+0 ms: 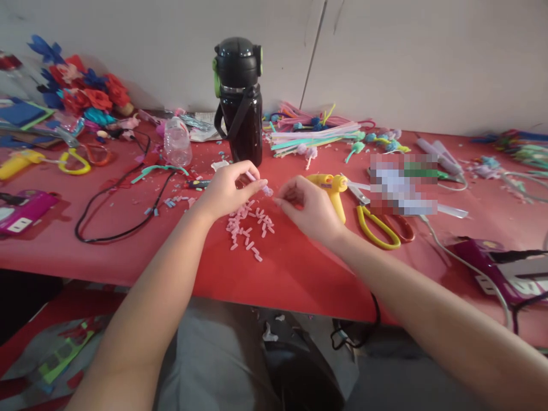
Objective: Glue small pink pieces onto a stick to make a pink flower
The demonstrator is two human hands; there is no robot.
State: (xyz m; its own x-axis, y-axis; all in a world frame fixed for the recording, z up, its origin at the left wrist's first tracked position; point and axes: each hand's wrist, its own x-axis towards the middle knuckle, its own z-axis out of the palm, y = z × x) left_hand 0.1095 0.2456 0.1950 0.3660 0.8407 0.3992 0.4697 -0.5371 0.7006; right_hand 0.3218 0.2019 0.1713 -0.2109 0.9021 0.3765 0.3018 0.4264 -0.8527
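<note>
My left hand is closed in a pinch around a lilac pipe cleaner whose clustered, knobbly end pokes out past the fingertips. Just to its right, my right hand has its thumb and fingers drawn together; whether anything tiny is between them I cannot make out. The two hands are close but apart. Beneath them, many short cut pink pieces lie scattered on the red table. A yellow glue gun rests right behind my right hand.
Behind the hands stands a black bottle, with a clear plastic bottle to its left. Pastel pipe cleaners are piled at the back. Scissors with yellow and red handles lie at right. A black cable loops at left.
</note>
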